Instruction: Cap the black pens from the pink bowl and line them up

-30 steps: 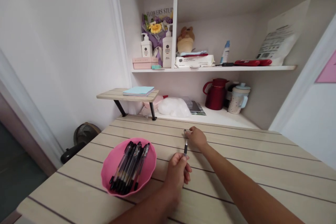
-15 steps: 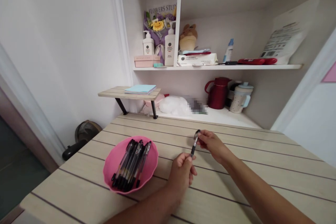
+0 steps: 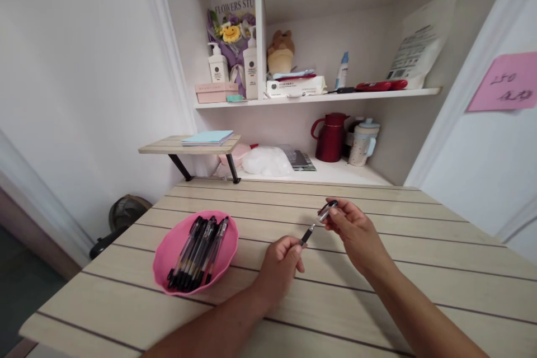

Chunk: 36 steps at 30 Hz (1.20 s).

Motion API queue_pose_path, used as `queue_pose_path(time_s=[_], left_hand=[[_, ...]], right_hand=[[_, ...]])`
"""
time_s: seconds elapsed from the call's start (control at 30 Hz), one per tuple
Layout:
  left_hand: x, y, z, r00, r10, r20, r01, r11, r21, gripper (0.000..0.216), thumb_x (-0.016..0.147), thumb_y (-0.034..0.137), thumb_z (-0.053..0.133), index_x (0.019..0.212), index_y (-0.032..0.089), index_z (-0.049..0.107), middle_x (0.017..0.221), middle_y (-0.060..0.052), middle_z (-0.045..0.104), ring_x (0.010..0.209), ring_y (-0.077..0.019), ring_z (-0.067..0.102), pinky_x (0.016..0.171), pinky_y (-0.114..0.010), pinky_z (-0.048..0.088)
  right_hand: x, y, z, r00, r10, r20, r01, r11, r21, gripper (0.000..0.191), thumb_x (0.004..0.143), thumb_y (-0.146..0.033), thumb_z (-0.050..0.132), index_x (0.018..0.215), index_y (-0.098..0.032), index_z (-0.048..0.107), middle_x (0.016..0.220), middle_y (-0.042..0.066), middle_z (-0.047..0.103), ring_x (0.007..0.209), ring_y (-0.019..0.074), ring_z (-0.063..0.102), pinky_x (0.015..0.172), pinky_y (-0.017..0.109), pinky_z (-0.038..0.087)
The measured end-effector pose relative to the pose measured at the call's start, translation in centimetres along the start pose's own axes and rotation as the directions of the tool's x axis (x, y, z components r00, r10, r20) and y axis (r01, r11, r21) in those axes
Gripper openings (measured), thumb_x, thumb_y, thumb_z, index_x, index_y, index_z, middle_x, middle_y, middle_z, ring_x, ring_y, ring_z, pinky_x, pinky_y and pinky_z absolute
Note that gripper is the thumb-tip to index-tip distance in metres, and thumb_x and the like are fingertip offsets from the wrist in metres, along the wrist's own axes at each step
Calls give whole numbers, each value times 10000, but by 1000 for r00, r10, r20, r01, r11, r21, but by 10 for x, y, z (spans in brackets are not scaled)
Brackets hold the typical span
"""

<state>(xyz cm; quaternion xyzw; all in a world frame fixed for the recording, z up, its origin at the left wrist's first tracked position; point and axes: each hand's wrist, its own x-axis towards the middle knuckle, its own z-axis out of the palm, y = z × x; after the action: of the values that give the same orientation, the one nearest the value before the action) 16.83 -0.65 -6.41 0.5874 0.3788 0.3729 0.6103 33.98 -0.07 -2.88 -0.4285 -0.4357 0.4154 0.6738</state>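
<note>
My left hand (image 3: 282,262) is closed round the barrel of a gel pen (image 3: 307,235), whose black grip and silver tip point up and to the right. Most of the barrel is hidden in the palm. Between the fingers of my right hand (image 3: 350,226) is the clear pen cap (image 3: 326,211) with its black clip end. The tip lies at or just outside the mouth of the cap. Left of my hands, a pink scalloped bowl (image 3: 230,260) holds several capped black gel pens (image 3: 197,254).
The slatted wooden table (image 3: 356,313) bears a small raised stand (image 3: 157,144) with blue paper (image 3: 207,137) at its back left. Behind are a plastic bag (image 3: 268,161), a red jug (image 3: 331,137) and a lidded cup (image 3: 363,142). Bottles and boxes line the shelf (image 3: 235,104) above.
The cap has come away from the pen, my right hand drawing it up and to the right, baring the tip. The head view has turned right, bringing a pink note on the wall into fuller view.
</note>
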Motion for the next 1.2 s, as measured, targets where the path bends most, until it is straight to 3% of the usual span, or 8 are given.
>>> queue_pose_path(time_s=[0.17,0.43,0.6,0.7,0.9,1.2], left_hand=[[1,-1,0,1000,10,-2,-9,999,35,273,780,346,453,919,137,559,529,54,483,404,-42,295,418,-183,207],[1,3,0,1000,-14,-8,15,999,37,209,772,303,437,858,146,547,547,49,494,398,-37,310,412,-180,214],[-1,5,0,999,-25,25,24,1000,17,200,761,288,445,859,148,549,558,48,510,383,-32,308,395,-179,208],[-1,4,1,999,-21,45,22,1000,-15,203,764,289,450,857,142,553,555,45,522,363,-28,304,379,-180,195],[-2,3,-1,980,-51,190,87,979,-186,237,775,308,464,870,114,562,523,26,536,323,-23,299,351,-178,162],[-6,10,-4,915,-127,382,288,869,-402,230,766,319,508,845,113,575,495,18,526,290,-7,235,338,-177,88]], right_hand=[[-3,0,2,999,10,48,-8,999,-41,363,697,-399,617,977,-190,517,746,23,597,626,127,523,577,270,422],[-10,4,8,984,65,167,-52,995,-82,223,714,-333,609,851,-186,512,689,-5,565,586,104,508,553,246,392],[-11,1,7,970,86,227,-58,990,-127,283,734,-339,585,964,-182,534,726,4,563,599,105,500,555,250,386],[-10,-2,4,945,97,313,-53,988,-145,261,739,-349,582,936,-180,556,708,-1,556,609,104,493,562,248,383],[-12,-3,0,893,105,438,-49,989,-137,222,740,-367,584,869,-191,540,816,17,579,610,92,474,582,250,390],[-21,-13,8,837,88,540,13,984,-180,178,814,-357,494,809,-179,494,608,-15,534,557,99,470,559,248,357]])
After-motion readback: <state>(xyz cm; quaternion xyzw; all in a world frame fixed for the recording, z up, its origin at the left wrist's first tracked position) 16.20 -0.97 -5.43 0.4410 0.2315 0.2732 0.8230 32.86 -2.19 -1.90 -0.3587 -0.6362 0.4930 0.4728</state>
